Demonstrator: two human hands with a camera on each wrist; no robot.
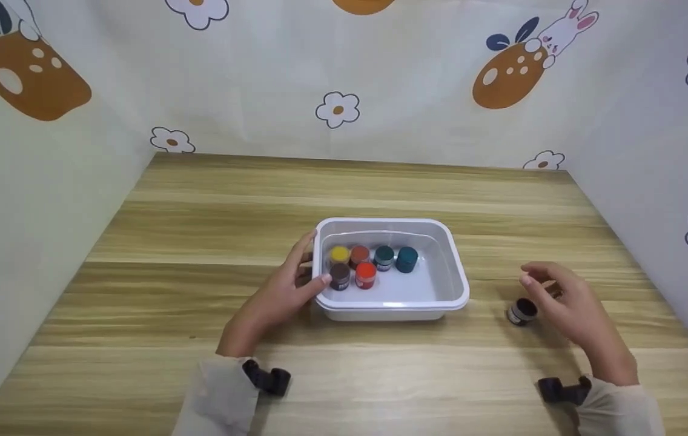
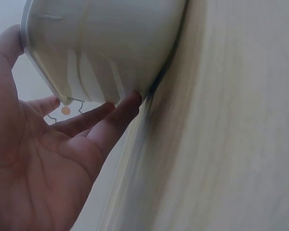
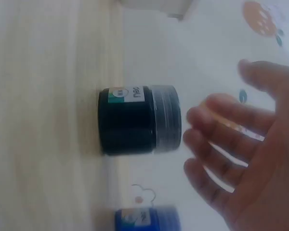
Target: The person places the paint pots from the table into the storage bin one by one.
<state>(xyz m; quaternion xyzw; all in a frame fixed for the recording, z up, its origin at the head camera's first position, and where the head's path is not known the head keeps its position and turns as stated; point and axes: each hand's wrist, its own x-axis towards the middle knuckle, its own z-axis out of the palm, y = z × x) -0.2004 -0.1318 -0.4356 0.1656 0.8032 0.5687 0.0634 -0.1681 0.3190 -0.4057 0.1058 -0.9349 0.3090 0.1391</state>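
Note:
On the table stands a white plastic tub (image 1: 389, 306). My left hand (image 1: 280, 297) grips its left side, thumb over the rim and fingers against the outer wall (image 2: 115, 57). Several small paint jars sit inside at the left and middle, among them a yellow jar (image 1: 339, 254), a red jar (image 1: 366, 276), a dark brown jar (image 1: 340, 277) and a teal jar (image 1: 406, 260). To the right, my right hand (image 1: 568, 309) hovers with loosely bent fingers beside a dark paint jar (image 3: 127, 120) with a clear lid, apart from it and holding nothing.
A blue paint jar (image 3: 147, 220) stands near the dark one in the right wrist view; my right hand mostly hides it in the head view. The wood-grain table (image 1: 229, 212) is bordered by patterned cloth walls (image 1: 259, 79) at the back and sides.

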